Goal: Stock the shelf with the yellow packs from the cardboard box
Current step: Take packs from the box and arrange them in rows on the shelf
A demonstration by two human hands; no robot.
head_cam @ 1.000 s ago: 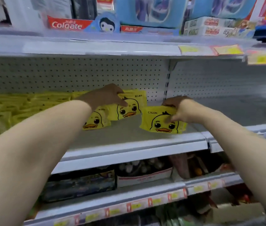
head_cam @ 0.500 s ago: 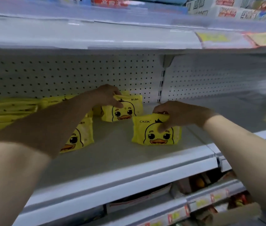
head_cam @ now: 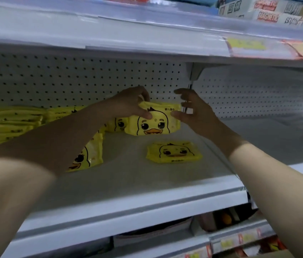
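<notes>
I judge the task to be well advanced, but it is not finished. Far to the left of the left hand (head_cam: pixel 134 103), stacks (head_cam: pixel 11 125) of yellow packs already fill that end of the shelf (head_cam: pixel 128 183). Under the left forearm 1 leaning pack (head_cam: pixel 89 155) stands tilted. Just below the right hand (head_cam: pixel 197 112) 1 flat pack (head_cam: pixel 174 151) lies face up, apart from the others. I think this one must be set upright or joined to a row. To the right of the right hand the shelf floor shows no packs, so there is room for more. The box is not in view, so I cannot tell how many packs remain in it.

Between the 2 hands is the pack (head_cam: pixel 154 121) that I am placing now. It stands upright with the duck face toward me, near the back wall, and its lower edge seems to rest on the shelf. A rear pack (head_cam: pixel 117 124) shows just behind its left side.

The left hand pinches the top left corner of the pack: the thumb (head_cam: pixel 145 115) is on the front and the other fingers are curled over the top edge. The right hand is wide, with its fingers spread and only loosely bent. Its thumb tip (head_cam: pixel 175 114) touches the right edge of the pack. I cannot tell whether any of its fingers reach the back of the pack. It steadies the pack more than it holds it.
</notes>
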